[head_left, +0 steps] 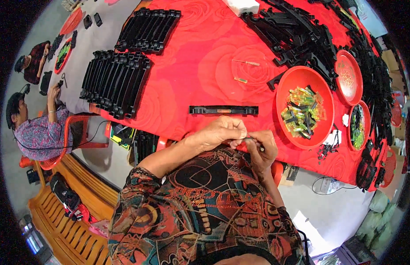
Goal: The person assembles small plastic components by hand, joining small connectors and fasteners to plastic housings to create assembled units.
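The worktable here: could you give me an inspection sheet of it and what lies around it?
Surface: table under a red rose-patterned cloth.
Job's things: a small dark part pinched between left hand and right hand; long black bar lying just beyond them.
Clutter: red bowl of green-yellow pieces, stacked black bars, more red dishes.
Grippers: both hands closed on the part.
Cables: a black lead by the red chair.
Surroundings: two seated people at left, wooden bench.

Long table under red cloth (191, 66), grey floor (346, 212), wooden bench (72, 229), red plastic chair (77, 132).
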Demonstrator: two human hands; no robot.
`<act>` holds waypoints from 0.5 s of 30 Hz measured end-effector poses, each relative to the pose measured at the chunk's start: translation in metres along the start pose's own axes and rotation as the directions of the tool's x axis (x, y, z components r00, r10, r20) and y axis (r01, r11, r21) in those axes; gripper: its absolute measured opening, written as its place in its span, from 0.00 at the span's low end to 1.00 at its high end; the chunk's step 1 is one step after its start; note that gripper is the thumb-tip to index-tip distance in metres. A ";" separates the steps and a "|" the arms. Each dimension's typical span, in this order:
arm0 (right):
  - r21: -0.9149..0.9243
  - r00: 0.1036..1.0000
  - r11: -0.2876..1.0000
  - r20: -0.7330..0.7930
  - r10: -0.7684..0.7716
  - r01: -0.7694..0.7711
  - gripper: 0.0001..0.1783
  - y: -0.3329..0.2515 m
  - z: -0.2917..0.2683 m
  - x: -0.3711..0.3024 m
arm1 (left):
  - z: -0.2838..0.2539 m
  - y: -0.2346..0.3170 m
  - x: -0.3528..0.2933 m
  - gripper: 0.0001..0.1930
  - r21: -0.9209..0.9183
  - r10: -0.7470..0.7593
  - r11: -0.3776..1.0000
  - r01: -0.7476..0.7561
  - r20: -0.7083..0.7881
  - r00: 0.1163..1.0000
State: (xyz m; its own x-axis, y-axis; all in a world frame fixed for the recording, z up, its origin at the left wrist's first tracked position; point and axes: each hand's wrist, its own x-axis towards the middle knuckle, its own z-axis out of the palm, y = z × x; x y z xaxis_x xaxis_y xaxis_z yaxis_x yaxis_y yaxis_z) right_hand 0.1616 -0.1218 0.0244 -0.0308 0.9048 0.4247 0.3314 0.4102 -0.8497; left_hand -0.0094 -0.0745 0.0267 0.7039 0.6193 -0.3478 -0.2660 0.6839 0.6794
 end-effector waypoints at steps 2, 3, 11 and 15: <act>-0.016 1.000 1.000 -0.008 0.016 -0.017 0.10 -0.002 0.002 -0.002 | -0.004 -0.008 -0.002 0.07 -0.038 -0.009 0.999 0.008 -0.006 1.000; -0.035 0.999 0.999 -0.025 0.029 -0.030 0.10 -0.003 0.003 -0.001 | -0.006 -0.009 -0.002 0.07 -0.040 -0.010 0.999 0.010 -0.008 1.000; 0.092 0.935 0.931 0.066 0.348 -0.353 0.06 -0.006 -0.003 0.010 | -0.008 -0.013 -0.020 0.11 0.265 0.248 0.942 -0.208 -0.129 0.960; 0.189 0.814 0.794 0.063 0.577 -0.577 0.06 0.003 0.004 0.021 | -0.010 -0.013 -0.037 0.07 0.625 0.542 0.726 -0.286 -0.265 0.798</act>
State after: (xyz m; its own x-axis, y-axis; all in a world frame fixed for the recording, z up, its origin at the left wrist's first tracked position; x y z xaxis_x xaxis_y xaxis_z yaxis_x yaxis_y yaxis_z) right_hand 0.1587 -0.1011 0.0295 0.1066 0.9807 -0.1640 0.1026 -0.1749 -0.9792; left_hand -0.0384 -0.1022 0.0239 0.2433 0.9666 -0.0806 0.0175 0.0787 0.9967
